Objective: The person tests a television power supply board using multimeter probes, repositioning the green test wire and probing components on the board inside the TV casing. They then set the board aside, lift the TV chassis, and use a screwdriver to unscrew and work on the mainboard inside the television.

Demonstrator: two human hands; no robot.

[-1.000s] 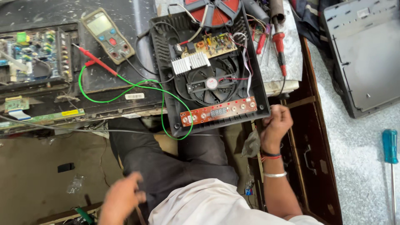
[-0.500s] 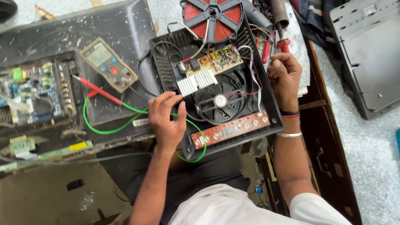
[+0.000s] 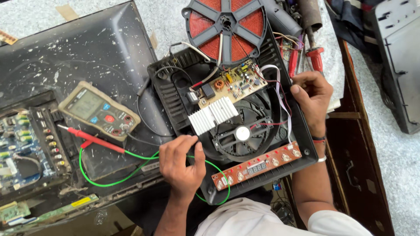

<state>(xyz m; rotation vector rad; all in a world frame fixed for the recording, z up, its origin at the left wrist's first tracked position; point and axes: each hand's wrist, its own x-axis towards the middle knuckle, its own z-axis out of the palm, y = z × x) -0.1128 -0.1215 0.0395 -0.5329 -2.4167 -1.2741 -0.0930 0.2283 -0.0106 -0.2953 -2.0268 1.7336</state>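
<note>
Speckled bench [image 3: 35, 17]: opened cooker base [image 3: 302, 144], dark panel [image 3: 87, 57].

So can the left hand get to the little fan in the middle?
Probably yes. The left hand rests at the open black casing's edge, right beside the fan, which lies uncovered; only thin red wires cross nearby.

- My two hands are in view: left hand [image 3: 180, 164], right hand [image 3: 311, 97].
- One opened cooker base [image 3: 173, 94], black.
- One red coil [image 3: 226, 25] at the top.
- One fan [image 3: 243, 133] in the middle.
- One finned heatsink [image 3: 213, 115], white.
- One main board [image 3: 234, 83] and one red button board [image 3: 258, 166].
- One multimeter [image 3: 99, 111], with one red probe [image 3: 94, 140] beside it.
- One green wire [image 3: 107, 182].
- One blue board [image 3: 19, 150] at the left edge.
- Two red-handled tools [image 3: 316, 57] near the top right.
- Two bangles [image 3: 319, 148] on my right wrist.
</note>
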